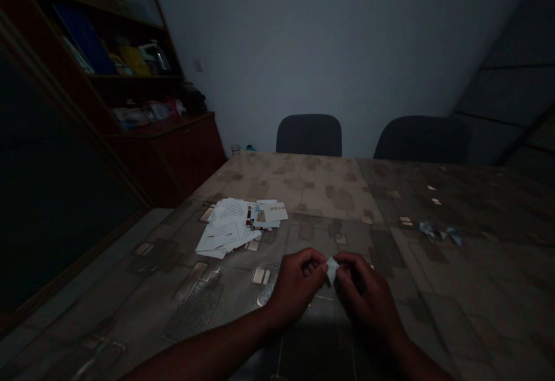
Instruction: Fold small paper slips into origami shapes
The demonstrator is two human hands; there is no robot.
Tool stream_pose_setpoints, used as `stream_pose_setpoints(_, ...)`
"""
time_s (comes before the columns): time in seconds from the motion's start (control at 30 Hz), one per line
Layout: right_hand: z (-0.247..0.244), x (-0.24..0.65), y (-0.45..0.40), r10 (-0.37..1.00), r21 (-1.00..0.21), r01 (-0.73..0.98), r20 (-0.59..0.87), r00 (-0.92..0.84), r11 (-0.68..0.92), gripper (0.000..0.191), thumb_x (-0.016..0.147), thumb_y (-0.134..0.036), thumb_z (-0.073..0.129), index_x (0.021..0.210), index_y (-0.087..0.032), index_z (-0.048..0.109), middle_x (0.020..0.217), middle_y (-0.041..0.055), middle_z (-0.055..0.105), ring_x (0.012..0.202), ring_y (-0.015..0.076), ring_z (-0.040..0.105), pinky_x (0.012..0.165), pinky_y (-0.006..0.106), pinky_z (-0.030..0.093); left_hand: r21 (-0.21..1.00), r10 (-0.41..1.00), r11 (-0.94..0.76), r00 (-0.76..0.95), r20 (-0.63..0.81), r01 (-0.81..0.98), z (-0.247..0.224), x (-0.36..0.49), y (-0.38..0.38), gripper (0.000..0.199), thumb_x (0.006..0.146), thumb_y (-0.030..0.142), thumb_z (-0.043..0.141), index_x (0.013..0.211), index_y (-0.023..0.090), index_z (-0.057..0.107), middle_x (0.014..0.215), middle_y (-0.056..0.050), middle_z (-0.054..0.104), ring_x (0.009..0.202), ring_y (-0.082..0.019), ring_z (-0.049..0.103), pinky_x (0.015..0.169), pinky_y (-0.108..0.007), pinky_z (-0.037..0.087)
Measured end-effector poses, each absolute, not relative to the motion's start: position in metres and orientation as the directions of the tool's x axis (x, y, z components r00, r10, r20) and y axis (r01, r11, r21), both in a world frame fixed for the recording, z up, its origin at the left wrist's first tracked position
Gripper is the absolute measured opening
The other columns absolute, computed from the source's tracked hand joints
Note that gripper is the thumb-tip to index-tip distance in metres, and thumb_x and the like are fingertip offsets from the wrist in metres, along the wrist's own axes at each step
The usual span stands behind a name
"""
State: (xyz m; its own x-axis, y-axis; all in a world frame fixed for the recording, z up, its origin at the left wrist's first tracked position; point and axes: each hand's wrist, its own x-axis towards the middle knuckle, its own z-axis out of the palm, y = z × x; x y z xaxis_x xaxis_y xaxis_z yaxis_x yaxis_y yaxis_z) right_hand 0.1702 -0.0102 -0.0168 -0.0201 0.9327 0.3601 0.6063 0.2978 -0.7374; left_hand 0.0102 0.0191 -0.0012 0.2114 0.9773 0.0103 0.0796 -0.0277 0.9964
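A small piece of folded white paper (332, 270) is pinched between my two hands, just above the near part of the table. My left hand (299, 280) grips its left edge with thumb and forefinger. On its other side, my right hand (366, 288) has its fingers closed on the paper too. To the left and farther back lies a loose pile of printed paper sheets (229, 230), some with pictures. Several small folded paper pieces (440, 233) rest on the table at the right. The dim light hides the folds' detail.
The table (321, 187) wears a patterned, shiny cover. Behind it stand two dark chairs, a left chair (309, 134) and a right chair (422, 138), near a pale wall. A wooden shelf unit (173, 155) with assorted items is at the left. A glass (235, 150) shows past the far edge.
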Motion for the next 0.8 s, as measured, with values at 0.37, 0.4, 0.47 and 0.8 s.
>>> stream_pose_setpoints(0.37,-0.0175,0.1697,-0.0128,0.892,-0.674,0.653,0.452,-0.005,0.345,0.014,0.087,-0.028,0.054,0.096,-0.02,0.061,0.074,0.0013,0.068,0.064,0.0167,0.066,0.059,0.024,0.052,0.994,0.965,0.051,0.26,-0.024,-0.098,-0.0032,0.0096,0.0217,0.017,0.077,0.031,0.066,0.073,0.015,0.061,0.057,0.002,0.059,0.054,-0.012,0.055,0.056,-0.022,0.043)
stream_pose_setpoints(0.4,-0.0169,0.1695,-0.0131,0.888,-0.673,0.654,0.459,0.001,0.347,0.013,0.087,-0.028,0.055,0.095,-0.02,0.061,0.072,0.0009,0.068,0.063,0.0165,0.066,0.058,0.024,0.051,0.994,0.965,0.044,0.262,-0.015,-0.105,-0.0031,0.0094,0.0214,0.017,0.076,0.031,0.066,0.074,0.015,0.061,0.058,0.002,0.059,0.054,-0.012,0.055,0.056,-0.021,0.043)
stream_pose_setpoints(0.47,-0.015,0.1689,-0.0137,0.88,-0.671,0.65,0.474,0.005,0.358,0.011,0.087,-0.028,0.055,0.093,-0.02,0.061,0.07,0.0005,0.066,0.061,0.0162,0.064,0.057,0.024,0.051,0.992,0.965,0.032,0.263,0.0,-0.118,-0.0027,0.0093,0.0205,0.016,0.076,0.03,0.067,0.075,0.015,0.061,0.06,0.002,0.059,0.055,-0.012,0.055,0.057,-0.021,0.043)
stream_pose_setpoints(0.8,-0.0128,0.168,-0.0137,0.849,-0.65,0.622,0.527,-0.045,0.437,0.004,0.086,-0.02,0.056,0.084,-0.021,0.058,0.07,-0.0004,0.061,0.059,0.0148,0.059,0.057,0.024,0.047,0.986,0.959,0.052,0.283,-0.006,-0.158,-0.0021,0.0105,0.0193,0.015,0.076,0.029,0.066,0.075,0.015,0.06,0.06,0.002,0.061,0.057,-0.013,0.06,0.058,-0.023,0.046)
